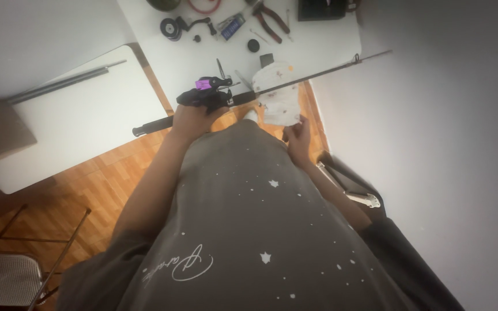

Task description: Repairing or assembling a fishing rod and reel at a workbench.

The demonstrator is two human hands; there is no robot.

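Our left hand (190, 120) gripped the fishing rod (295, 80) at eleven o'clock; our right hand (298, 138) pinched a white cloth (276, 95) draped over it at twelve; the long tip could probably swing and knock the pliers (272, 20) off the table (329, 52).

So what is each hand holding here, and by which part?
The left hand grips the fishing rod at its handle just below the reel. The right hand holds a white cloth by its lower edge.

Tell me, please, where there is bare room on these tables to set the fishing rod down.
The left table is mostly bare, with only dark rods near its far edge. The white table is crowded at its far end with pliers and small parts.
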